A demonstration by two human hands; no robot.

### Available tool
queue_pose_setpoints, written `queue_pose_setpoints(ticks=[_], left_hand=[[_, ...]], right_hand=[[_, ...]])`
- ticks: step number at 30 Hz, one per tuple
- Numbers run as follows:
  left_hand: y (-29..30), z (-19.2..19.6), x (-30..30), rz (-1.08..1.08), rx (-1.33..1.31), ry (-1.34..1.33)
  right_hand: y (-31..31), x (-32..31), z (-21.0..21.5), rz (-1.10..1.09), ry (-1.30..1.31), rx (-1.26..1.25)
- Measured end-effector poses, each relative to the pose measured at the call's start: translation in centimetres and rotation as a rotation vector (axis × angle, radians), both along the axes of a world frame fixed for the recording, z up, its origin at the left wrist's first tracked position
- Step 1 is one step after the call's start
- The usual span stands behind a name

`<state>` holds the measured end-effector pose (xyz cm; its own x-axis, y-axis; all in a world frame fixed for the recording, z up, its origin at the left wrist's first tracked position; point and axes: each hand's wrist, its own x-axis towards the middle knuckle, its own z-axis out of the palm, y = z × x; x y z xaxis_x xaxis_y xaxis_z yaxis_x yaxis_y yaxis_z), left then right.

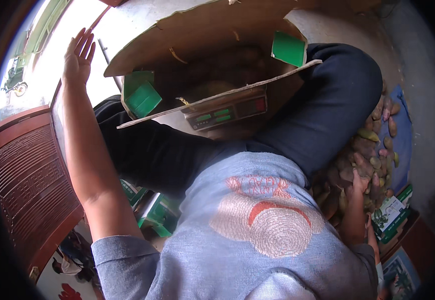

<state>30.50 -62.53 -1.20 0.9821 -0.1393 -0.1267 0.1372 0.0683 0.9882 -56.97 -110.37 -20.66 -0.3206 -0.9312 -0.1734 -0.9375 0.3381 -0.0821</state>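
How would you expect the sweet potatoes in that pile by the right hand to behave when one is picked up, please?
The sweet potatoes look firm and rounded, so probably stiff and apt to roll. Heaped loosely, neighbours may slide when the right hand lifts one.

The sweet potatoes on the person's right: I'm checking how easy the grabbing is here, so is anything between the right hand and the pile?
Nothing visible does. The right hand already rests on the sweet potatoes heaped on the blue cloth beside the dark trouser leg. The left hand is raised far off, open, by the wooden door.
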Motion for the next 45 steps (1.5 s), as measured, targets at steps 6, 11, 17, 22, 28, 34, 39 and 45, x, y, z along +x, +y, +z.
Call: queue_pose_setpoints(ticks=[6,11,17,22,28,34,39,45], left_hand=[[-1.3,0.8,1.2,-0.321,0.092,-0.149],[-3.3,2.8,-2.3,-0.655,0.286,-0.336],[-3.2,1.3,-4.4,-0.848,0.325,-0.479],[-3.8,1.2,-5.6,-0.913,0.474,-0.413],[-3.6,1.8,-5.9,-0.924,0.517,-0.431],[-3.2,1.7,-5.8,-0.958,0.573,-0.460],[-2.8,1.4,-6.1,-0.942,0.583,-0.468],[-2.2,0.1,-5.7,-0.938,0.534,-0.435]], right_hand=[[-5.3,18.4,14.5,0.158,-0.460,-0.444],[-5.3,32.3,28.0,0.785,-0.893,-0.574],[6.5,49.7,36.0,1.415,-0.890,-0.227],[16.6,60.6,32.4,1.858,-0.542,0.137],[19.9,66.2,21.8,2.137,-0.268,0.357],[21.4,67.1,17.9,1.888,-0.508,0.510],[19.3,66.0,23.2,1.919,-0.325,0.645],[14.1,58.4,30.8,1.548,-0.929,-0.065]])
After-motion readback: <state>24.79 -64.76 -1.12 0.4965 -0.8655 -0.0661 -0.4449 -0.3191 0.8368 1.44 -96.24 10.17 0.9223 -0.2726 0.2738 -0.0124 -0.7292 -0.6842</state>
